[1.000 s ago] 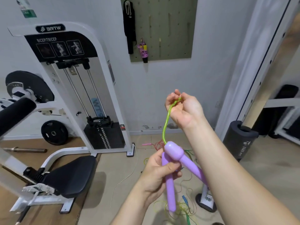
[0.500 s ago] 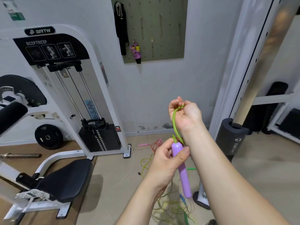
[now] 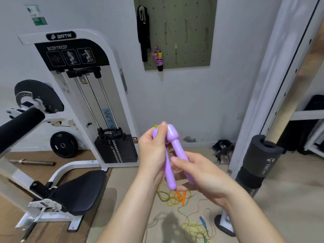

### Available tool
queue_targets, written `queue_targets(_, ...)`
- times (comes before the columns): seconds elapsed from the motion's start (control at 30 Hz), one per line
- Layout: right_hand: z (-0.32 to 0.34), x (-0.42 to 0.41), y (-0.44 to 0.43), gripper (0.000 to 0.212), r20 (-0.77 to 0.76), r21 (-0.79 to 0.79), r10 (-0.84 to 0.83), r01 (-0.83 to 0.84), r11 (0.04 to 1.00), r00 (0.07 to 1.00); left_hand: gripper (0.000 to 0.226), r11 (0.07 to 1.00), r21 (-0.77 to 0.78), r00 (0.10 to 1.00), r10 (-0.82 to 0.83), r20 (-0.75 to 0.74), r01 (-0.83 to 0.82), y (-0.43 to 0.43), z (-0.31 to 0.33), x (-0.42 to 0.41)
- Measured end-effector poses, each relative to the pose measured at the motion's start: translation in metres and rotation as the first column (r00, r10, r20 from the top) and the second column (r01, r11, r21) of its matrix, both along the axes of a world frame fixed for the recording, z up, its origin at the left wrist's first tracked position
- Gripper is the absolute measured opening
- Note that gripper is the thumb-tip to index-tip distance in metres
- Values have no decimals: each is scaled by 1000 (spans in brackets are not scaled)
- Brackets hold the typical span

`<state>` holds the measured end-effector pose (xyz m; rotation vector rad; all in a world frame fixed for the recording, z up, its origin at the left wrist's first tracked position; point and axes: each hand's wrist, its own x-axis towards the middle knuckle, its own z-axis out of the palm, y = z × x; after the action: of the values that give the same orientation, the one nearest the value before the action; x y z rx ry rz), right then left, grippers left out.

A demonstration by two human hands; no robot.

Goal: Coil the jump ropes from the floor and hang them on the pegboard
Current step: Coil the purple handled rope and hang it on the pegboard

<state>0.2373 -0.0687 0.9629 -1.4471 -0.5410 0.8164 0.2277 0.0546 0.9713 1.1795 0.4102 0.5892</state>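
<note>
**Now both purple handles need to stay side by side**

Well below the pegboard, the left hand has its grip clamped on the top of the two purple handles. Its thumb presses over one of them. The right hand has its grip curled round their lower part. A tiny bit of green rope pokes out at the top. The rest is hidden, so I cannot tell how it is coiled.

Other tangled ropes lie on the floor, far below the pegboard. A pink rope already hangs low on the pegboard.

I think the job right now is making one neat bundle. Squeeze the handles together and keep them straight so no loop slips out. Then lift the bundle to a free peg on the pegboard, just beside the pink rope.
</note>
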Motion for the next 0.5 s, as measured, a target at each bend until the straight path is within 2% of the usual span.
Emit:
queue_targets(0.17, -12, -7, 6, 22, -121, 56, -19, 26, 998, 992, 26, 1000, -7, 1000, -7, -18, 7, -4, -2, 1)
queue_targets(0.23, -16, -8, 7, 18, -110, 62, -38, 45, 997, 993, 25, 995, -89, 998, -46, -44, 42, -1, -2, -1)
queue_targets(0.3, -22, -9, 6, 16, -126, 93, -48, 60, 994, 991, 30, 968, -191, 983, -177, -51, 164, 5, -1, -4)
queue_targets(0.4, -25, -9, 2, 14, -291, 214, 81, -18, 977, 953, 36, 882, -304, 924, -382, -10, 361, 14, -4, -8)
queue_targets(0.5, -31, -13, -1, 14, -422, 372, 256, -91, 924, 869, 30, 793, -348, 863, -492, 117, 500, 14, -9, -10)
